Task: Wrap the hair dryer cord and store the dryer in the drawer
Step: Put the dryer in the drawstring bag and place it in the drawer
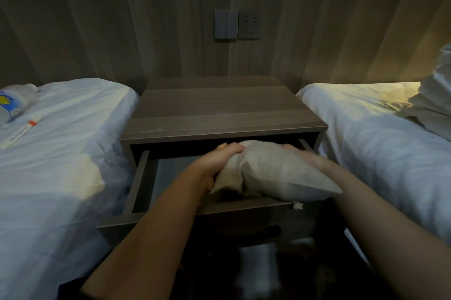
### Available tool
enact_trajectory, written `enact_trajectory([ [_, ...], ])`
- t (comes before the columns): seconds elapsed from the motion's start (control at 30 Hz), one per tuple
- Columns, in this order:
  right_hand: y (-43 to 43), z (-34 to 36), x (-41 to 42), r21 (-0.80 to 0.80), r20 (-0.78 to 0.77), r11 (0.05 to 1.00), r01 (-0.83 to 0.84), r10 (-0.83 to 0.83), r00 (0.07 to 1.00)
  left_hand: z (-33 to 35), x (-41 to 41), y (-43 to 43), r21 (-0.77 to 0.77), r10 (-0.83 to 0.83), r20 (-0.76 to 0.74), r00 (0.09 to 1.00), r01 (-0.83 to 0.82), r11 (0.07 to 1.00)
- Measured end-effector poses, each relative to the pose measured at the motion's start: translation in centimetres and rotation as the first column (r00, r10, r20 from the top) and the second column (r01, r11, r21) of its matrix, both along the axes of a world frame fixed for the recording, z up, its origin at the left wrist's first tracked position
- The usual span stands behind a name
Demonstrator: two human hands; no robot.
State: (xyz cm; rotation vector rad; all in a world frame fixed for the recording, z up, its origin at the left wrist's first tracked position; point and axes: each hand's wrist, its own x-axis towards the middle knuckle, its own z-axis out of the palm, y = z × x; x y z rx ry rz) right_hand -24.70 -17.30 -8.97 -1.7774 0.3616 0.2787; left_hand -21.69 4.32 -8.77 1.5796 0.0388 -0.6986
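We see a pale beige cloth drawstring bag [273, 170], bulging with something inside, held by both bare hands over the open drawer [141, 177] of a brown wood-grain bedside cabinet [219, 106]. The left hand [217, 165] is closed around the bunched left end of the bag, fingers curled over the top of the fabric and thumb tucked beneath it. The right hand [300, 155] lies against the far right side of the bag, mostly hidden behind it; we can make out fingertips pressed over the upper edge, so it grips the bag, though we cannot tell how tightly. The bag's lower right corner juts out past the drawer's front panel, and a small white tuft [298, 205] hangs just below it. The hair dryer itself does not show; we cannot tell whether it sits inside the bag. The drawer is pulled well out, and its grey floor is visible to the left of the hands. On either side stand beds with white sheets; on the left bed [61, 153] lie a plastic bottle with a blue and yellow label [11, 104] and a slim white pen-like stick with an orange band [22, 130]. On the wood-panelled wall above the cabinet are a grey double switch [226, 24] and a grey socket [249, 25].
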Motion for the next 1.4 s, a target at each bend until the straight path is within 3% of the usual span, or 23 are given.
enact_trajectory([
  [0.07,0.3,0.2,0.0,0.163,0.01,0.986,0.043,-0.045,0.999,-0.2,0.3,0.4,-0.052,0.037,0.001,0.999,-0.037,0.998],
  [0.13,0.2,0.1,-0.1,0.227,-0.008,0.967,0.118,-0.12,0.993,-0.1,0.3,0.5,-0.071,0.07,0.021,0.997,-0.068,0.995],
  [0.2,0.2,-0.2,0.1,0.243,-0.091,0.967,0.074,-0.053,0.994,-0.3,0.6,0.6,-0.02,0.107,0.056,0.993,-0.106,0.994],
  [0.27,0.2,-0.7,0.2,0.177,-0.157,0.984,-0.033,0.061,0.986,-0.6,0.8,0.6,0.063,0.082,0.116,0.99,-0.09,0.994],
  [0.37,0.3,-1.4,0.6,0.12,-0.138,0.972,-0.201,0.217,0.966,-1.1,1.0,0.6,0.167,0.059,0.167,0.984,-0.087,0.982],
  [0.53,0.4,-1.5,1.0,0.035,-0.078,0.951,-0.308,0.31,0.948,-1.5,1.2,0.5,0.26,-0.01,0.209,0.978,-0.046,0.965],
  [0.6,0.6,-1.3,1.0,-0.023,-0.115,0.919,-0.394,0.389,0.914,-1.6,1.1,0.4,0.287,-0.073,0.211,0.975,0.01,0.958],
  [0.73,1.3,-1.2,1.1,-0.305,-0.199,0.813,-0.495,0.454,0.868,-2.2,1.0,0.2,0.434,-0.245,0.198,0.949,0.14,0.89],
  [0.83,1.5,-1.6,1.3,-0.492,-0.158,0.761,-0.423,0.4,0.903,-2.4,1.3,0.1,0.623,-0.387,0.185,0.903,0.197,0.757],
  [0.93,2.2,-1.7,1.0,-0.679,-0.006,0.662,-0.316,0.426,0.905,-2.5,1.3,-0.1,0.707,-0.471,0.18,0.864,0.219,0.673],
  [1.03,2.3,-1.6,1.1,-0.79,0.036,0.563,-0.241,0.435,0.9,-2.9,1.4,-0.1,0.788,-0.532,0.237,0.813,0.16,0.594],
  [1.1,2.1,-1.7,0.9,-0.79,0.057,0.573,-0.218,0.423,0.904,-2.7,1.3,-0.2,0.78,-0.523,0.392,0.757,0.028,0.625],
  [1.17,1.8,-1.6,0.4,-0.75,0.202,0.653,-0.103,0.374,0.905,-2.2,0.8,-0.4,0.689,-0.463,0.574,0.675,-0.094,0.719],
  [1.27,2.1,-0.9,-0.8,-0.664,0.444,0.745,0.062,0.326,0.835,-1.0,-0.4,-0.7,0.599,-0.462,0.655,0.598,-0.038,0.8],
  [1.33,2.2,-0.4,-1.6,-0.67,0.408,0.742,-0.032,0.404,0.818,-0.5,-1.0,-0.8,0.623,-0.552,0.624,0.553,0.074,0.779],
  [1.4,2.2,0.5,-2.3,-0.661,0.251,0.717,-0.223,0.491,0.834,0.4,-1.5,-0.7,0.664,-0.644,0.532,0.55,0.202,0.72],
])
